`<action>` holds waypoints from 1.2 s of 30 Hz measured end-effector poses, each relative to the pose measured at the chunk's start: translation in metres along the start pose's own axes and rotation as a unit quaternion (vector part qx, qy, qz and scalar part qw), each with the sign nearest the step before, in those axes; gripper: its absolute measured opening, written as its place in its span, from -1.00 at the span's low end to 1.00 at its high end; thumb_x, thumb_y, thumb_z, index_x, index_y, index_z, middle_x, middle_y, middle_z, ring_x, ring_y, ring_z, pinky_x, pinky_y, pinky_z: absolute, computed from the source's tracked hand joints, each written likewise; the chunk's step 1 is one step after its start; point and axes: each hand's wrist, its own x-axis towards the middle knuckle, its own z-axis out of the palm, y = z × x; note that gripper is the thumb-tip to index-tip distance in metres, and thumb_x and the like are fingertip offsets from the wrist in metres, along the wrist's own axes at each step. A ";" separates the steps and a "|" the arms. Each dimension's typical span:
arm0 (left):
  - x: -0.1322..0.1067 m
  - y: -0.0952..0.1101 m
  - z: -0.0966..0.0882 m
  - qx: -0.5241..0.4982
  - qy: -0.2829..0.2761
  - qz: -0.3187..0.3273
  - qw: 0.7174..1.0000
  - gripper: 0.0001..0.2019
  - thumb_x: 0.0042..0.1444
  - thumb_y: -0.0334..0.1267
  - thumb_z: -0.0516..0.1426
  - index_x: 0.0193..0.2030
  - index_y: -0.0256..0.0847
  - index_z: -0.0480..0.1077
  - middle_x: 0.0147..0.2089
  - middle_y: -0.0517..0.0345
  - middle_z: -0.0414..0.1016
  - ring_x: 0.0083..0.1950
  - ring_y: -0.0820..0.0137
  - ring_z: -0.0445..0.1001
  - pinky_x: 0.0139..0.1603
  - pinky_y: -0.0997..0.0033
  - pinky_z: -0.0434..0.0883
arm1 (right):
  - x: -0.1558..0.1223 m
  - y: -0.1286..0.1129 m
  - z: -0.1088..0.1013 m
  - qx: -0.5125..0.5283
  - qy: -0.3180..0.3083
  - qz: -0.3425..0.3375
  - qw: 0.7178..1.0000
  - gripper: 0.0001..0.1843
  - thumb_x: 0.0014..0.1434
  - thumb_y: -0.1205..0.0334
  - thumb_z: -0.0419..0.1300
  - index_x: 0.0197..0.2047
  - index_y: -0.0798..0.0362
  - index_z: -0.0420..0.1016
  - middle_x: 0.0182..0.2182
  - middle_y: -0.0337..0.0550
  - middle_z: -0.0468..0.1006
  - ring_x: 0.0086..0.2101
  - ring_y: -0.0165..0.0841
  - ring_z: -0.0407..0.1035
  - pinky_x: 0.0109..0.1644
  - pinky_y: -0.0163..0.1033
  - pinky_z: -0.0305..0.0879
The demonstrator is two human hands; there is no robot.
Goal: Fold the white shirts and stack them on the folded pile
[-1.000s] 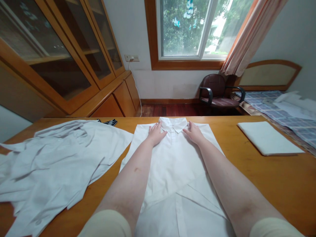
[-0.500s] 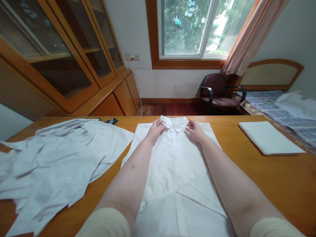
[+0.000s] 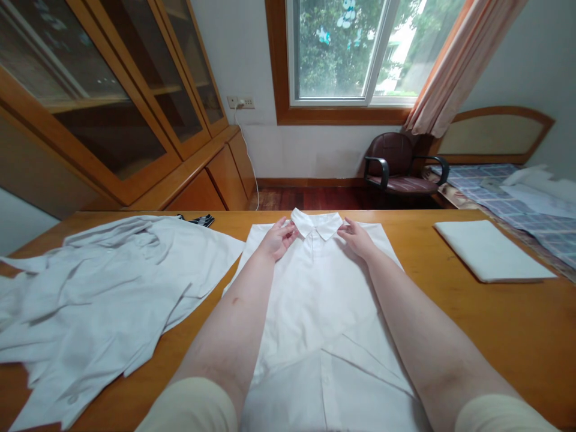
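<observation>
A white shirt (image 3: 315,288) lies front up on the table, its body folded over near the bottom and its collar (image 3: 317,224) standing at the far end. My left hand (image 3: 278,239) is at the collar's left side, palm partly turned up and fingers loosely apart, the tips by the collar edge. On the opposite side, my right hand (image 3: 357,237) has thumb and fingers closed at the right collar edge. Both forearms stretch over the shirt's sides.
On the left of the wooden table (image 3: 450,336) lies a rumpled white shirt (image 3: 112,288), a dark striped item (image 3: 202,221) behind it. A folded white stack (image 3: 492,249) rests at the right. Beyond are a chair (image 3: 396,162), a cabinet (image 3: 180,150) and a bed (image 3: 508,186).
My left hand has shifted slightly left and turned so more of its palm shows, its fingers looser. My right hand stays nearly still at the collar. The shirt lies as before.
</observation>
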 end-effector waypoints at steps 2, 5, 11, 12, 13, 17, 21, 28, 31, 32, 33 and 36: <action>-0.001 0.000 0.000 0.009 -0.021 -0.014 1.000 -0.52 -0.03 -0.56 0.18 0.05 -0.17 0.27 -0.26 0.19 0.46 -0.32 0.55 0.46 -0.06 0.42 0.44 | -0.001 0.000 0.000 0.017 -0.002 -0.001 1.000 -0.24 0.01 0.13 0.24 0.27 0.06 0.12 -0.10 -0.03 0.51 -0.09 -0.23 0.40 0.07 -0.03 0.26; -0.004 0.001 0.001 0.004 -0.045 -0.021 0.999 -0.68 0.00 -0.49 0.19 -0.08 -0.20 0.34 -0.35 0.25 0.41 -0.50 0.64 0.32 -0.25 0.50 0.44 | -0.001 -0.001 -0.001 0.058 -0.016 -0.003 0.998 -0.25 -0.01 0.11 0.24 0.24 0.05 0.15 -0.14 -0.07 0.52 -0.12 -0.24 0.41 0.03 -0.03 0.30; -0.008 0.007 -0.001 0.002 -0.085 -0.034 0.996 -0.85 0.00 -0.48 0.16 -0.26 -0.24 0.36 -0.36 0.26 0.40 -0.59 0.70 0.18 -0.38 0.60 0.38 | 0.002 -0.001 0.001 0.095 0.015 0.014 0.995 -0.30 0.03 0.09 0.19 0.22 0.15 0.14 -0.26 -0.10 0.53 -0.22 -0.29 0.42 -0.01 -0.09 0.32; -0.007 0.007 -0.001 0.000 -0.078 -0.040 0.996 -0.87 0.01 -0.46 0.16 -0.27 -0.24 0.35 -0.33 0.25 0.42 -0.58 0.69 0.21 -0.36 0.59 0.39 | 0.002 0.000 0.001 0.082 0.020 0.010 0.996 -0.30 0.04 0.09 0.18 0.22 0.16 0.15 -0.25 -0.09 0.53 -0.22 -0.30 0.42 -0.01 -0.09 0.31; -0.006 0.007 -0.001 -0.001 -0.069 -0.045 0.997 -0.89 0.02 -0.44 0.16 -0.28 -0.24 0.35 -0.31 0.23 0.43 -0.56 0.68 0.24 -0.36 0.57 0.39 | 0.002 0.000 0.001 0.062 0.019 0.005 0.998 -0.31 0.05 0.10 0.18 0.22 0.16 0.15 -0.24 -0.09 0.52 -0.22 -0.31 0.42 -0.01 -0.10 0.31; -0.002 0.004 -0.001 0.003 -0.039 -0.053 0.998 -0.92 0.06 -0.37 0.18 -0.32 -0.25 0.33 -0.32 0.21 0.43 -0.57 0.69 0.26 -0.43 0.61 0.38 | 0.001 -0.001 0.001 -0.048 -0.014 -0.031 0.998 -0.40 0.04 0.10 0.20 0.15 0.09 0.30 -0.17 -0.09 0.51 -0.19 -0.30 0.41 0.02 -0.10 0.30; -0.001 0.001 -0.002 0.011 -0.045 -0.058 0.997 -0.93 0.07 -0.40 0.17 -0.31 -0.23 0.33 -0.41 0.27 0.38 -0.59 0.68 0.26 -0.38 0.58 0.43 | -0.001 -0.002 -0.001 -0.050 -0.028 -0.037 0.998 -0.45 0.03 0.10 0.21 0.11 0.03 0.36 -0.01 -0.08 0.46 -0.07 -0.27 0.37 0.11 -0.08 0.24; -0.003 0.003 -0.001 0.038 -0.029 -0.076 0.996 -0.89 0.06 -0.42 0.05 -0.47 -0.28 0.32 -0.54 0.18 0.36 -0.48 0.50 0.41 -0.25 0.40 0.46 | 0.000 -0.002 0.000 0.039 0.029 -0.006 0.999 -0.57 0.06 0.06 0.17 -0.04 0.11 0.43 -0.13 -0.02 0.52 -0.14 -0.26 0.40 0.05 -0.07 0.29; -0.002 0.001 0.002 0.072 -0.035 -0.076 0.994 -0.71 0.16 -0.17 -0.02 -0.49 -0.27 0.35 -0.59 0.13 0.35 -0.49 0.42 0.41 -0.33 0.35 0.45 | 0.002 -0.003 -0.001 0.046 0.088 0.012 0.995 -0.49 0.05 -0.02 0.15 0.00 0.14 0.36 -0.09 0.04 0.49 -0.13 -0.25 0.39 0.02 -0.08 0.30; -0.002 0.000 0.003 0.098 -0.035 -0.070 0.992 -0.64 0.18 -0.08 -0.04 -0.50 -0.26 0.36 -0.61 0.12 0.35 -0.51 0.41 0.39 -0.36 0.35 0.43 | 0.002 -0.003 0.000 0.046 0.102 0.016 0.994 -0.44 0.05 -0.04 0.15 0.04 0.14 0.32 -0.05 0.07 0.45 -0.11 -0.24 0.37 0.03 -0.08 0.29; -0.002 0.000 0.003 0.132 -0.032 -0.059 0.989 -0.59 0.18 0.00 -0.05 -0.50 -0.25 0.36 -0.62 0.13 0.35 -0.54 0.41 0.37 -0.40 0.36 0.41 | 0.002 -0.003 0.000 0.047 0.107 0.018 0.993 -0.38 0.05 -0.05 0.14 0.10 0.14 0.27 0.01 0.10 0.41 -0.06 -0.23 0.35 0.04 -0.08 0.28; -0.004 0.000 0.000 0.281 -0.032 0.007 0.959 -0.57 0.08 0.08 0.06 -0.60 -0.23 0.33 -0.68 0.17 0.30 -0.63 0.46 0.26 -0.51 0.42 0.30 | 0.001 -0.005 0.002 0.048 0.070 -0.003 0.996 -0.24 0.08 -0.10 0.11 0.26 0.07 0.06 0.17 0.10 0.22 0.12 -0.22 0.17 0.11 -0.10 0.20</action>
